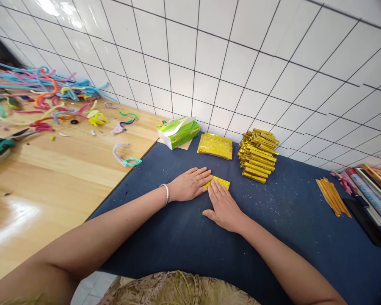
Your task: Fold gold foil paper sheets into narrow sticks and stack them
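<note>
A small gold foil sheet (221,182) lies on the dark blue table cover (273,228). My left hand (190,184), with a silver bracelet on the wrist, lies flat with fingers stretched over the sheet's left part. My right hand (224,206) also lies flat, its fingertips pressing on the sheet's near edge. Neither hand grips anything. Beyond the sheet rests a flat stack of gold sheets (215,146), and to its right a pile of folded gold strips (258,155).
A green tissue box (178,133) stands at the back by the white tiled wall. Colourful pipe cleaners (44,95) and pliers (0,146) lie on the wooden table at left. Thin gold sticks (333,197) and books (373,195) lie at right.
</note>
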### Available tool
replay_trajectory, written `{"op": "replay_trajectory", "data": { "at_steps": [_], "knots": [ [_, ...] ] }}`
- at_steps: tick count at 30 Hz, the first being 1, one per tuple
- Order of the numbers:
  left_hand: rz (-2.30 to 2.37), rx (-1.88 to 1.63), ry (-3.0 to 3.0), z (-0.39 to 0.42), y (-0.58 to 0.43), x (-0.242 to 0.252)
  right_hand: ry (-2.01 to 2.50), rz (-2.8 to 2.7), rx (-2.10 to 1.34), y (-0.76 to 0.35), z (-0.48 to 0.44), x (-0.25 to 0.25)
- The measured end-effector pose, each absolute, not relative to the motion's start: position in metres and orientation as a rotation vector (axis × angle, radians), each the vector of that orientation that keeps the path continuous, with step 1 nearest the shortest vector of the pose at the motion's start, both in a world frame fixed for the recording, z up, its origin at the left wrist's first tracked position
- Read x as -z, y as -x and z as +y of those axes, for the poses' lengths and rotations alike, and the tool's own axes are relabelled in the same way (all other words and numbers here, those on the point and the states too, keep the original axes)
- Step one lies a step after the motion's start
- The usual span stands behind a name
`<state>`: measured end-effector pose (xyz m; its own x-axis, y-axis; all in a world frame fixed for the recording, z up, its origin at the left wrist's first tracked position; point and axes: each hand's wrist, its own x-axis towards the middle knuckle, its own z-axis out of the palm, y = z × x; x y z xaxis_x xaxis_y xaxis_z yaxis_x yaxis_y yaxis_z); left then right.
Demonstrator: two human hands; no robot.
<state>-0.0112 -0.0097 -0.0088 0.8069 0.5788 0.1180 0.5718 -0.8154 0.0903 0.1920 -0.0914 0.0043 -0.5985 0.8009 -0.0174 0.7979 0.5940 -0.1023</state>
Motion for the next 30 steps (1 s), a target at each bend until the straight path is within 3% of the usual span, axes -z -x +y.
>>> {"op": "replay_trajectory", "data": {
  "at_steps": [23, 30],
  "knots": [
    [0.968, -0.277, -2.971, -0.010, 0.012, 0.020, 1.570, -2.530, -0.286, -0.174, -0.089, -0.022],
    [0.999, -0.274, -2.990, -0.012, 0.014, 0.024, 1.512, -2.375, -0.255, -0.135, -0.050, -0.004]
  ]
}}
